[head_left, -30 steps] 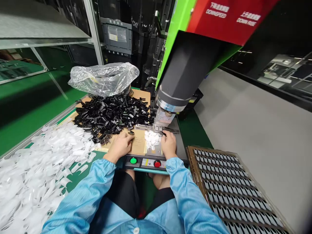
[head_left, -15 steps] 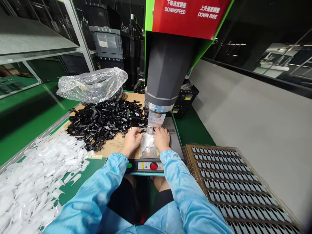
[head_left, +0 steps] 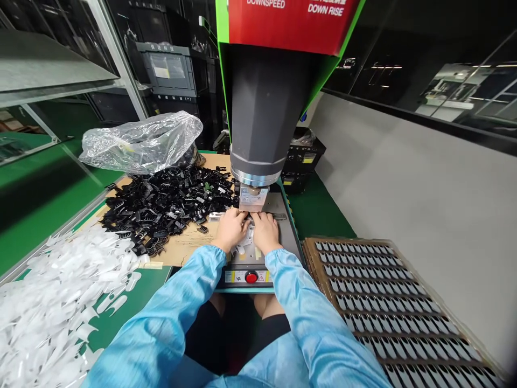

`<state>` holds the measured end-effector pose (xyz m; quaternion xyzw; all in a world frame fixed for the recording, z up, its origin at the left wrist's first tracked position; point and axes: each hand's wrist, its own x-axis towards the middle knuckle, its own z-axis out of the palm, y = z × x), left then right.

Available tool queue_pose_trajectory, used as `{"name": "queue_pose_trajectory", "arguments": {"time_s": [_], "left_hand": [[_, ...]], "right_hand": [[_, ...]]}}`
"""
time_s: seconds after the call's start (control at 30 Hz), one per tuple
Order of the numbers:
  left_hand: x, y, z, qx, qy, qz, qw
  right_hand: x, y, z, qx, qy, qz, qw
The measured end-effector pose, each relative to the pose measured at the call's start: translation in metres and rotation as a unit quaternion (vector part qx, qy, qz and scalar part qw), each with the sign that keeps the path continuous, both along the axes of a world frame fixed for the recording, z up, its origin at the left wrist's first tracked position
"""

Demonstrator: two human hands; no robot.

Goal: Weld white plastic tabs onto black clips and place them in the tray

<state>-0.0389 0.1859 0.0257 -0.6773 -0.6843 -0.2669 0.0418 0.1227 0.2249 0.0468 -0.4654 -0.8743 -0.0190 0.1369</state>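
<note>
Both of my hands are close together at the fixture under the press head (head_left: 253, 198). My left hand (head_left: 231, 230) has its fingers curled in at the fixture's front, and whatever lies under the fingertips is hidden. Beside it, my right hand (head_left: 265, 231) bends its fingers onto the same spot, also covering what they touch. Part of the metal fixture bar (head_left: 278, 216) shows to the right of my fingers. White plastic pieces (head_left: 241, 249) lie on the machine's grey base (head_left: 258, 261), partly covered by my hands.
To the left are a heap of black clips (head_left: 169, 202), a larger pile of white plastic pieces (head_left: 52, 302) and a clear plastic bag (head_left: 141, 143). A red button (head_left: 251, 277) sits on the machine's front. Stacked trays of parts (head_left: 388, 302) stand at right.
My left hand has moved right, from the fixture's left side to right beside my right hand. The camera view has shifted slightly.
</note>
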Motion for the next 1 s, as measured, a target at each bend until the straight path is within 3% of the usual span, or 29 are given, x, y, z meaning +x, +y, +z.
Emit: {"name": "queue_pose_trajectory", "arguments": {"time_s": [0.13, 0.23, 0.4, 0.5, 0.6, 0.73, 1.0], "left_hand": [[-0.006, -0.001, 0.008, -0.029, -0.003, -0.019, 0.999], [-0.018, -0.016, 0.012, -0.021, -0.051, -0.026, 0.998], [-0.054, -0.083, -0.001, -0.048, -0.090, -0.039, 0.994], [-0.071, -0.130, -0.019, -0.129, -0.065, -0.048, 0.988], [-0.076, -0.160, -0.034, -0.165, -0.026, -0.040, 0.985], [-0.071, -0.169, -0.038, -0.153, -0.010, -0.028, 0.988], [-0.069, -0.167, -0.035, -0.158, -0.007, -0.019, 0.987]], "right_hand": [[0.000, 0.002, 0.003, -0.008, 0.019, 0.010, 1.000], [0.014, 0.000, 0.003, -0.004, 0.077, 0.025, 0.997], [0.086, -0.027, -0.018, -0.003, 0.187, 0.024, 0.982], [0.138, -0.055, -0.041, -0.009, 0.174, -0.008, 0.985], [0.171, -0.078, -0.058, -0.042, 0.121, -0.038, 0.991], [0.180, -0.089, -0.065, -0.055, 0.076, -0.045, 0.995], [0.180, -0.084, -0.065, -0.046, 0.072, -0.046, 0.995]]}}
